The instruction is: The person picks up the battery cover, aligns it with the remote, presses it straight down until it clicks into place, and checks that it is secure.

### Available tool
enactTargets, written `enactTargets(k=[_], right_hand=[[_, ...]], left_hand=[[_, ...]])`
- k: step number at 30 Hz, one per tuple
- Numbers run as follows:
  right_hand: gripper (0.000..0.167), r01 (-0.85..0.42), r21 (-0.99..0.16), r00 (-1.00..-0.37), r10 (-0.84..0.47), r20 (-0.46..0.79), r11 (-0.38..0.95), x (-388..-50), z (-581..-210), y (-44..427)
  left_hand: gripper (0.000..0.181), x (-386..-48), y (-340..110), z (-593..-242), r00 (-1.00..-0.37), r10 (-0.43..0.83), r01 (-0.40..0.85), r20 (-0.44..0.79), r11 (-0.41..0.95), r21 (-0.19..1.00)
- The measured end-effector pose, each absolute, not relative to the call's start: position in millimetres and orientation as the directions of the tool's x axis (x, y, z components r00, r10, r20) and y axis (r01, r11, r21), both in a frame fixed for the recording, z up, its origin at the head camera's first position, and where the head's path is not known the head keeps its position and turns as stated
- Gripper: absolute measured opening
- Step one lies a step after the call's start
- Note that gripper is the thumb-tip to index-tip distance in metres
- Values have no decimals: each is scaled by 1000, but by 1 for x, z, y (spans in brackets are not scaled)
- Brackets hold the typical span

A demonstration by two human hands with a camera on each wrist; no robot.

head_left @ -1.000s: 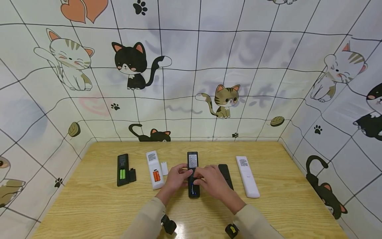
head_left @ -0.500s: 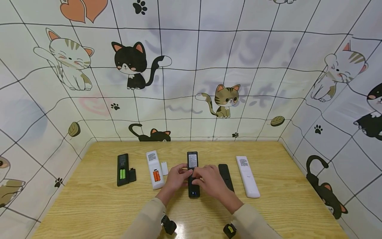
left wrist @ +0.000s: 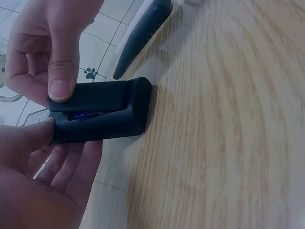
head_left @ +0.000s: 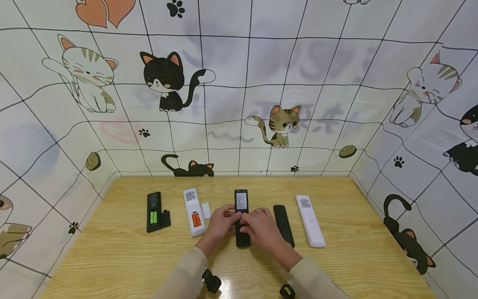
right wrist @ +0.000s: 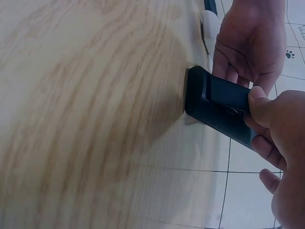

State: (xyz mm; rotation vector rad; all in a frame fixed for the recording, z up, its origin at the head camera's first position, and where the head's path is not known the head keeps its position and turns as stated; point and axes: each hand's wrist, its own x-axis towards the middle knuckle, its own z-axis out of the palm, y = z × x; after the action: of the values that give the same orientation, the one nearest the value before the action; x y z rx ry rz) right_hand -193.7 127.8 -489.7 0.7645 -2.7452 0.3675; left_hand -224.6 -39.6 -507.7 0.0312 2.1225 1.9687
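A black remote control (head_left: 241, 201) lies back side up in the middle of the table, its printed label at the far end. My left hand (head_left: 220, 223) grips its left edge, thumb on one side and fingers on the other. My right hand (head_left: 264, 227) pinches the black battery cover (left wrist: 95, 97) over the compartment. In the left wrist view the cover's far end meets the remote's end, while the pinched end stands slightly raised. Through the gap a blue battery (left wrist: 88, 115) shows. In the right wrist view the cover also sits tilted.
On the left lie an opened black remote (head_left: 153, 201) with green batteries, its cover (head_left: 166, 219), an opened white remote (head_left: 192, 199) with orange batteries and its small white cover (head_left: 206, 210). Right of my hands lie another black remote (head_left: 284, 224) and a white remote (head_left: 310, 222).
The cover in my right hand has come down over the compartment, hiding the blue battery in the head view. My right hand has shifted slightly left; my left hand stays put.
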Motion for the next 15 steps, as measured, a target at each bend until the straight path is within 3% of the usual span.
enactTargets(k=[8,15], right_hand=[[17,-565,-112,-783,-489,385,817,-191,-493,129],[15,-551,-64,-784,-490,381,832,-190,-493,131]], left_hand=[[36,-225,-40,-507,-969,179,-159,-172,87,983],[36,-227,-40,-509,-967,182,-163,-179,98,982]])
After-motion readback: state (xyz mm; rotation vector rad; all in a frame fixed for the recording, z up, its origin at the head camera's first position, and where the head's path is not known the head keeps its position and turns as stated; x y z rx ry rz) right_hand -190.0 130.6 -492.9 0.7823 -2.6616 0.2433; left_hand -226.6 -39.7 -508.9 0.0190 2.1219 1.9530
